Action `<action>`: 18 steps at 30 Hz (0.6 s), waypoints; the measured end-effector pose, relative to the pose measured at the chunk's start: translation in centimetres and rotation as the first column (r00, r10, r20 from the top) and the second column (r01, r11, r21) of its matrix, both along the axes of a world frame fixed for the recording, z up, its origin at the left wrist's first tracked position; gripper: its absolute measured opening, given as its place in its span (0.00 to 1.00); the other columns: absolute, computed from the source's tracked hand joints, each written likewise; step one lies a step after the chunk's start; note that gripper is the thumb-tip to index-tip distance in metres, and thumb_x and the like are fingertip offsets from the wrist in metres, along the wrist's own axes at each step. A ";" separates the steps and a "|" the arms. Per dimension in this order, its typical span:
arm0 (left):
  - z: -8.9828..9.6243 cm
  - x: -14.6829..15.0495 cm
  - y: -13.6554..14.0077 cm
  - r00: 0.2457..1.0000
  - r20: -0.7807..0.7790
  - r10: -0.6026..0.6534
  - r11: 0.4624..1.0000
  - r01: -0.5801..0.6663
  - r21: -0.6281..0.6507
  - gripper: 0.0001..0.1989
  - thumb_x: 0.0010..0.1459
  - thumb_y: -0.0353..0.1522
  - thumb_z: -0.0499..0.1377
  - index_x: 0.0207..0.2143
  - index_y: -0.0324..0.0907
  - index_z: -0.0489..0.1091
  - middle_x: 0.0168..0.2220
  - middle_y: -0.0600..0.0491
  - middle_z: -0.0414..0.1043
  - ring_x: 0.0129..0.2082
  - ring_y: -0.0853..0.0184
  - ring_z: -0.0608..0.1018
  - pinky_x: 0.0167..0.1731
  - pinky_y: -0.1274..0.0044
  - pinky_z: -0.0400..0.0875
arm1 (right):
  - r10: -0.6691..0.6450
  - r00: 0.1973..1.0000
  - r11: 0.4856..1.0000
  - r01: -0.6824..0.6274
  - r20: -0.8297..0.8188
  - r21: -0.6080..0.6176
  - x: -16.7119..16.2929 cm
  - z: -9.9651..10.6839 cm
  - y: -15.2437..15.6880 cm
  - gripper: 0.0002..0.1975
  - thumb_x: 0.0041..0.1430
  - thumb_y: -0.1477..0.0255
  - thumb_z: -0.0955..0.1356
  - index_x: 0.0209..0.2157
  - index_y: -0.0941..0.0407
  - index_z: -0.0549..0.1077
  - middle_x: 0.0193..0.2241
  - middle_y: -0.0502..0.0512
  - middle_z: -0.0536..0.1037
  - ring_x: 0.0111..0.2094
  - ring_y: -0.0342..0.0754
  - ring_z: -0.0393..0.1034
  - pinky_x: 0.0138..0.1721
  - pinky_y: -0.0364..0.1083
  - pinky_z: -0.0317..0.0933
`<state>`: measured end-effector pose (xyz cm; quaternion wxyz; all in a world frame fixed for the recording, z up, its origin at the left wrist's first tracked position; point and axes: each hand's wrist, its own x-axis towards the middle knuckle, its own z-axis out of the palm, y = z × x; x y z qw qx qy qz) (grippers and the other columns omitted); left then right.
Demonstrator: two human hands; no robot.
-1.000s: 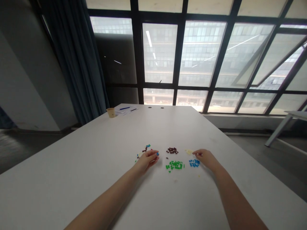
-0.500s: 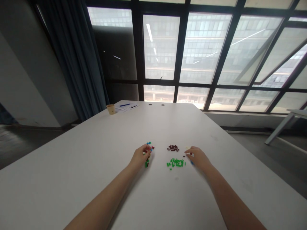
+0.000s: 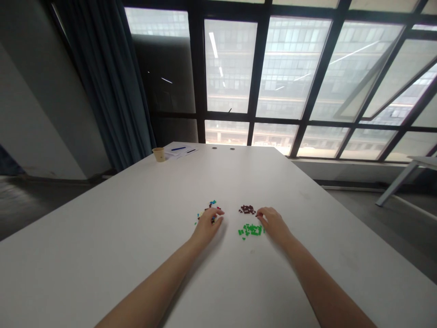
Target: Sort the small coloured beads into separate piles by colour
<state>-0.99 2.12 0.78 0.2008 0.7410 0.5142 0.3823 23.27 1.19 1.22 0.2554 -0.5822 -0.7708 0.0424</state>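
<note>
Lying just beside right hand point(image 3: 273, 225): brown pieces point(image 3: 247, 209).

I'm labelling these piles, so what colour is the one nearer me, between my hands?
The nearer pile is green, shown best in the head view.

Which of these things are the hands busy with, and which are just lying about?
Apparently in use:
mixed-colour blocks, by the left hand
dark brown blocks, by the right hand
green blocks, between the forearms

Seemingly just lying about:
tan cup
blue pen
white papers
</note>
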 end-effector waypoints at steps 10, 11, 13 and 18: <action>0.6 3.2 -3.0 0.962 0.243 -0.125 0.986 0.148 -0.076 0.08 0.48 0.36 0.57 0.30 0.42 0.71 0.30 0.53 0.73 0.31 0.69 0.72 0.29 0.78 0.62 | 0.301 0.926 0.949 -0.267 -0.230 0.168 -4.9 1.2 -2.9 0.03 0.51 0.76 0.64 0.28 0.55 0.69 0.27 0.51 0.72 0.33 0.45 0.64 0.36 0.44 0.57; 0.6 3.1 -3.0 0.961 0.243 -0.134 0.987 0.152 -0.058 0.08 0.48 0.36 0.57 0.29 0.42 0.71 0.29 0.54 0.73 0.30 0.69 0.71 0.29 0.78 0.62 | 0.305 0.923 0.948 -0.271 -0.236 0.166 -5.0 1.2 -2.9 0.03 0.51 0.76 0.64 0.29 0.55 0.69 0.27 0.51 0.72 0.33 0.45 0.64 0.36 0.44 0.57; 0.6 3.1 -3.0 0.959 0.245 -0.145 0.987 0.158 -0.036 0.07 0.48 0.36 0.57 0.28 0.42 0.71 0.28 0.54 0.73 0.29 0.69 0.71 0.29 0.79 0.62 | 0.309 0.916 0.948 -0.277 -0.254 0.156 -4.9 1.2 -2.9 0.04 0.51 0.76 0.64 0.30 0.55 0.69 0.28 0.52 0.72 0.33 0.45 0.65 0.36 0.44 0.57; 0.5 3.1 -3.0 0.950 0.285 -0.129 0.987 0.152 -0.059 0.05 0.48 0.33 0.57 0.27 0.42 0.71 0.28 0.54 0.72 0.29 0.69 0.71 0.29 0.79 0.62 | 0.288 0.920 0.956 -0.260 -0.265 0.136 -3.9 1.8 -2.7 0.06 0.49 0.75 0.66 0.33 0.54 0.69 0.28 0.51 0.72 0.34 0.45 0.65 0.37 0.44 0.57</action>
